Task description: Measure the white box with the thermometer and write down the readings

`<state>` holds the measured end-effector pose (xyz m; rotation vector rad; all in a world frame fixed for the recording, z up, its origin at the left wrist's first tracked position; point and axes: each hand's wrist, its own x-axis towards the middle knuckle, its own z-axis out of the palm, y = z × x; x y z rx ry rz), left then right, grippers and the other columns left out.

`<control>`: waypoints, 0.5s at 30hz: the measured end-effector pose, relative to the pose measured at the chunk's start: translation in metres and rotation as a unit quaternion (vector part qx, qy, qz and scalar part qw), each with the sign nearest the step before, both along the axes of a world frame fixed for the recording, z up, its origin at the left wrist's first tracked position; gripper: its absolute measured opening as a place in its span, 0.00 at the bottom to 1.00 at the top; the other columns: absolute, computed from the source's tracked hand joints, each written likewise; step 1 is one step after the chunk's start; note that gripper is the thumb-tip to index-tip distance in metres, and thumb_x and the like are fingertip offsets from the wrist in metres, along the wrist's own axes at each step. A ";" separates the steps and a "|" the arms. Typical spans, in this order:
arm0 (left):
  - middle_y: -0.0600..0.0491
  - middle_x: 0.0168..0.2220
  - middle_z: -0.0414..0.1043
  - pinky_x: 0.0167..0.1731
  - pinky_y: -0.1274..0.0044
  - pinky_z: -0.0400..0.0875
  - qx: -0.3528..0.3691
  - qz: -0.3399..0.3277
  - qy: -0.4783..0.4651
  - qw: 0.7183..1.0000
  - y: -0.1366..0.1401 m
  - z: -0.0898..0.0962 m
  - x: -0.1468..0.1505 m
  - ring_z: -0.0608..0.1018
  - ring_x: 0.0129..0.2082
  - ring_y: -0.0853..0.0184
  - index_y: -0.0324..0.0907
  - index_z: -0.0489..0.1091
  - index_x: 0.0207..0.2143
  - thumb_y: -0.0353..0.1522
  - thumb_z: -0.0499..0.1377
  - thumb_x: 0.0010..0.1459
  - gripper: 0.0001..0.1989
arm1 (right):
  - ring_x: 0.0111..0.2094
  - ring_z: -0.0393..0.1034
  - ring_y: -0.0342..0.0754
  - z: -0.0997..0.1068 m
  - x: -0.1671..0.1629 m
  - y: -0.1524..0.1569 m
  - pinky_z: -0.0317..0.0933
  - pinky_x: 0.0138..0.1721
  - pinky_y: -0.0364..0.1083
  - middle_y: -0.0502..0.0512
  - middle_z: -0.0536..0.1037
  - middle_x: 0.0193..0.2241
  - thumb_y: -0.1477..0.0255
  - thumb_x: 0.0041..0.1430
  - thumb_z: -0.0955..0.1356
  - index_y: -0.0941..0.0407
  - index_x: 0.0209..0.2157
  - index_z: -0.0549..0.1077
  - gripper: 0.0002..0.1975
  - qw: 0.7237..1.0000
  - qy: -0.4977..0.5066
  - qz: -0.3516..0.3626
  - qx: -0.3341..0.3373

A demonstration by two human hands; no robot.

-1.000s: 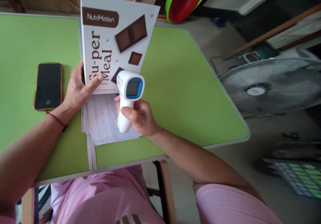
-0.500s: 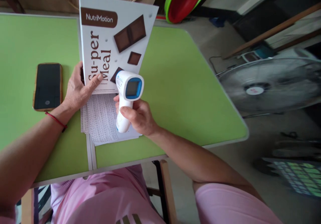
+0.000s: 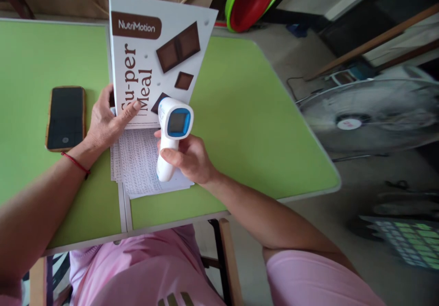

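My left hand (image 3: 111, 120) grips the lower left edge of a white box (image 3: 168, 18) printed "NutriMotion Su-per Meal" with pictures of chocolate, thumb on its front and the other fingers around the side. The box is tilted up with its front toward me. In my right hand (image 3: 192, 157) is a white infrared thermometer (image 3: 168, 143), held by its handle with the blue-framed screen (image 3: 179, 123) facing me; the screen looks dark. The thermometer's head overlaps the box's lower right corner in view. Below both lie sheets of handwritten paper (image 3: 139, 169), partly hidden.
A phone (image 3: 66, 118) in a brown-edged case lies on the green table (image 3: 260, 132), left of my left hand. A seam runs across the tabletop. Beyond the right edge stands a fan (image 3: 350, 123). Red and green basins (image 3: 254, 2) lean behind the table.
The thermometer in my right hand has shifted slightly left and turned a little. My left hand and the box have hardly moved.
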<state>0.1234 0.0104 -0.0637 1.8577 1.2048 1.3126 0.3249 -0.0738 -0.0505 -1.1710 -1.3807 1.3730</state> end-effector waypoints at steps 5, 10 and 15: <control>0.46 0.43 0.77 0.41 0.61 0.77 -0.030 -0.015 -0.014 0.999 0.003 0.003 0.000 0.79 0.42 0.54 0.42 0.70 0.45 0.55 0.64 0.51 0.30 | 0.25 0.60 0.41 -0.001 0.003 0.001 0.57 0.27 0.46 0.47 0.67 0.24 0.57 0.46 0.74 0.54 0.28 0.69 0.18 1.000 0.017 0.005 0.006; 0.46 0.43 0.76 0.42 0.62 0.77 -0.016 -0.062 -0.045 0.997 0.005 0.001 0.002 0.79 0.43 0.54 0.41 0.70 0.46 0.54 0.62 0.54 0.29 | 0.24 0.59 0.40 -0.001 0.004 0.002 0.57 0.25 0.44 0.45 0.65 0.23 0.58 0.46 0.75 0.54 0.30 0.70 0.17 0.998 0.039 0.031 0.027; 0.43 0.47 0.74 0.44 0.60 0.75 0.022 -0.058 -0.060 0.996 0.007 -0.005 0.003 0.78 0.45 0.53 0.41 0.67 0.49 0.53 0.62 0.55 0.29 | 0.23 0.60 0.41 0.000 0.013 0.002 0.57 0.25 0.44 0.45 0.66 0.22 0.58 0.45 0.75 0.54 0.30 0.72 0.17 0.995 0.006 0.003 0.096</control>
